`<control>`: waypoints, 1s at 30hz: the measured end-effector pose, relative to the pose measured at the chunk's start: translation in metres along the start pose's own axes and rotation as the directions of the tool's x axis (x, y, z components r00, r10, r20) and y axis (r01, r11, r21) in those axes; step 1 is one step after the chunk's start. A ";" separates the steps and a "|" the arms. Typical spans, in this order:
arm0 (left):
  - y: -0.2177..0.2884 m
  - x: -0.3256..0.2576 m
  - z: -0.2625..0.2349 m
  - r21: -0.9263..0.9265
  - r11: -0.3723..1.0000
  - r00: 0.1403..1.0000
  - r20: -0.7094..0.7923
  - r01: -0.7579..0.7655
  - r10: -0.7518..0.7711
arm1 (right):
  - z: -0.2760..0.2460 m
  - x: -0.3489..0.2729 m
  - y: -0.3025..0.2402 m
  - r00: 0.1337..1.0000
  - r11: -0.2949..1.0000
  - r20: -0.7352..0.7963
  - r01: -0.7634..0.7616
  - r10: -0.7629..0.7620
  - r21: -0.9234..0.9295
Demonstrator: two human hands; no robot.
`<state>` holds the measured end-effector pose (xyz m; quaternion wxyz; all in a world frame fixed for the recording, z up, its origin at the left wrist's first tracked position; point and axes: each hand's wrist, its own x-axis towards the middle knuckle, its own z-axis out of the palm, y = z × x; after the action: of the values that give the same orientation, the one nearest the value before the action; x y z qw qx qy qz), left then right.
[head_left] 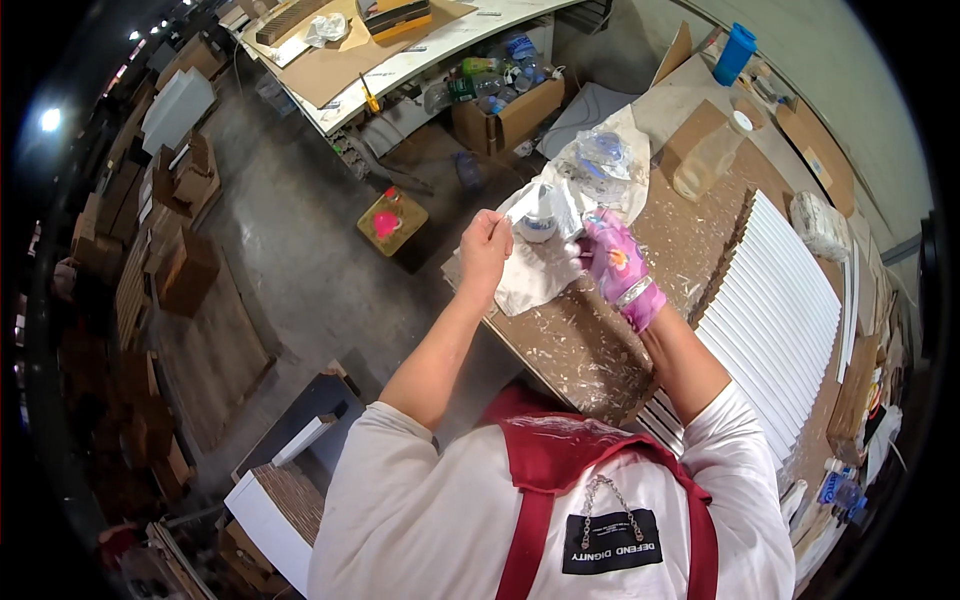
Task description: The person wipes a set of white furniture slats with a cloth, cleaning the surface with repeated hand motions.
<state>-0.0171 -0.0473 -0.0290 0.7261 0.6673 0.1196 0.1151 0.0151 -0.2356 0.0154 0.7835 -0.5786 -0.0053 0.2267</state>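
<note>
My bare left hand (487,242) is closed with the fingers pinched around one end of a thin white strip (522,205), which slants up and to the right. My right hand (617,262), in a pink flowered glove, is curled with its fingertips towards the left; what it holds is too small and blurred to make out. Between both hands a small white round container (538,227) stands on a crumpled whitish cloth (537,278). Farther back on that cloth lies clear and bluish plastic (603,152).
The brown workbench (590,345) is strewn with white shavings. Many white strips (775,315) lie in rows at the right, with a cloudy bottle (712,160) and blue bottle (736,54) beyond. A yellowish tin (392,225) stands on the floor at left.
</note>
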 end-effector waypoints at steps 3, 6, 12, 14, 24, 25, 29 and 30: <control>-0.005 -0.004 -0.018 -0.009 0.998 0.998 -0.004 -0.070 0.070 | 0.015 -0.001 -0.006 0.900 0.584 0.135 0.378 -0.415 -0.719; -0.023 0.004 -0.001 0.234 0.911 0.927 -0.078 -0.341 0.367 | 0.017 0.011 0.004 0.706 0.086 0.380 0.528 -0.598 -0.845; 0.017 -0.015 0.007 0.178 0.959 0.975 0.069 -0.219 0.210 | -0.005 0.072 0.001 0.704 -0.032 0.439 0.510 -0.559 -0.859; 0.007 -0.014 -0.001 0.290 0.902 0.942 -0.004 -0.320 0.335 | -0.005 0.089 -0.003 0.721 -0.045 0.449 0.505 -0.528 -0.862; 0.027 -0.009 -0.009 0.178 0.952 0.961 -0.079 -0.249 0.266 | -0.030 0.052 -0.024 0.999 0.997 0.034 0.021 -0.019 -0.071; 0.009 -0.001 -0.007 0.199 0.916 0.924 -0.089 -0.349 0.372 | -0.041 0.047 -0.021 0.999 0.999 0.027 -0.029 0.029 0.013; 0.021 -0.020 -0.031 -0.128 0.988 0.994 -0.068 -0.090 0.082 | -0.031 0.031 0.004 0.957 0.927 0.201 -0.258 0.208 0.273; 0.025 -0.022 -0.033 -0.131 0.989 0.995 -0.075 -0.073 0.064 | -0.026 0.030 0.007 0.941 0.906 0.254 -0.295 0.222 0.302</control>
<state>-0.0487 -0.0213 -0.0060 0.7602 0.6163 0.1143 0.1713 0.0463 -0.2470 -0.0073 0.8281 -0.4041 0.0262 0.3876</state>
